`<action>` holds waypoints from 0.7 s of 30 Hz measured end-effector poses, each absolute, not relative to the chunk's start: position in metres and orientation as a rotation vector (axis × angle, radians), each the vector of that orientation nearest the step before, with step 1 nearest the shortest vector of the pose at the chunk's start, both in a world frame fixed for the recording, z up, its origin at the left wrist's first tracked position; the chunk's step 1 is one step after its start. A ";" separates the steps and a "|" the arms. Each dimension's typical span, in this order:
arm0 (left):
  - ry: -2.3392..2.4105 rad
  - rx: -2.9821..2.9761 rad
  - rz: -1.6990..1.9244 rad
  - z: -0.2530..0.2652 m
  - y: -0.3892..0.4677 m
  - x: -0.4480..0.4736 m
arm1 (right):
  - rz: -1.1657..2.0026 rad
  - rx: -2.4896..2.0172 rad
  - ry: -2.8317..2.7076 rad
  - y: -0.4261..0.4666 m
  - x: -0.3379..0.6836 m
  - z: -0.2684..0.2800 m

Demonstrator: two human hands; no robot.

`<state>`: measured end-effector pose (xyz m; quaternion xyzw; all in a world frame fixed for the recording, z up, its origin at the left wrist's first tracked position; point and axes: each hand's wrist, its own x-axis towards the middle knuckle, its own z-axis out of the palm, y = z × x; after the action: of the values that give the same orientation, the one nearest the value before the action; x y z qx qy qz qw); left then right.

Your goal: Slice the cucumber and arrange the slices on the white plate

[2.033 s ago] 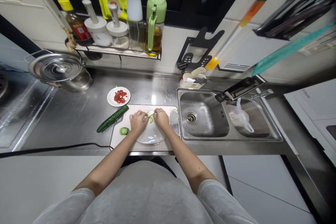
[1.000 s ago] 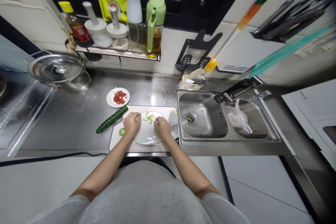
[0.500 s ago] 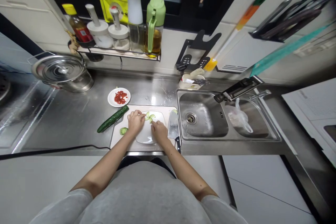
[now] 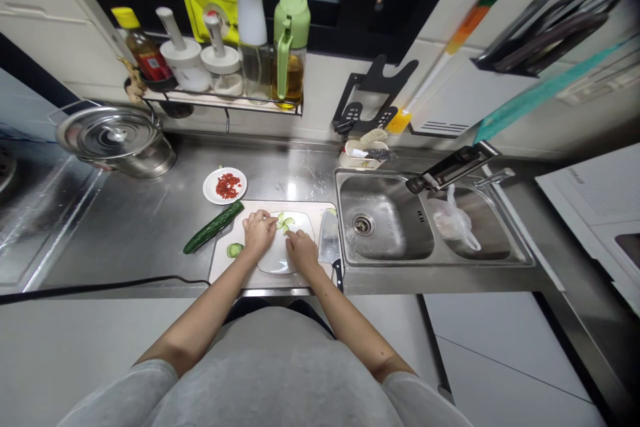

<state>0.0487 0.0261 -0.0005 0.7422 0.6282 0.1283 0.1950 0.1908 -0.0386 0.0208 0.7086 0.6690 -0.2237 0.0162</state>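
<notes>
Thin cucumber slices (image 4: 289,221) lie fanned in a small ring on the upper part of a white plate (image 4: 277,263). My left hand (image 4: 259,233) is closed, its fingertips pinching at the slice on the ring's left side. From the lower right, my right hand (image 4: 303,252) is curled with its fingertips on the lowest slice. The plate rests on a pale cutting board (image 4: 223,269). More cucumber slices (image 4: 235,250) are stacked left of my left hand. Along the board's right side lies a kitchen knife (image 4: 329,237), its black handle toward me.
A cucumber (image 4: 213,227) lies across the board's left edge, below a small plate (image 4: 207,188) of red pieces (image 4: 228,185). A lidded steel pot (image 4: 150,159) stands at left. To the right is a double sink (image 4: 395,257); a plastic bag (image 4: 456,220) sits in its right basin.
The view has shifted slightly. Both hands stay nearly in place over the plate; my right fingertips and the lowest slice have moved very slightly left.
</notes>
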 end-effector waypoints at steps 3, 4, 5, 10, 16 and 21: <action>1.763 2.062 0.362 0.002 0.025 0.050 | -0.695 2.203 2.086 -0.039 0.191 0.021; 1.765 2.053 0.376 0.003 0.024 0.051 | -0.698 2.204 2.087 -0.039 0.191 0.021; 1.770 2.044 0.404 0.006 0.024 0.051 | -0.700 2.207 2.088 -0.039 0.191 0.022; 1.848 1.979 0.695 0.022 0.019 0.040 | -0.680 2.305 2.114 -0.044 0.197 0.027; 1.970 1.850 0.877 0.026 -0.003 -0.006 | -0.682 2.571 2.096 -0.062 0.223 0.032; 1.936 1.834 0.832 0.013 -0.023 -0.051 | -0.724 2.775 2.051 -0.081 0.245 0.033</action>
<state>-0.0505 -0.0234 0.0129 0.6466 0.6825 0.2934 0.1734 0.2446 -0.0805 0.0328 0.7726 0.5711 -0.2014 -0.1910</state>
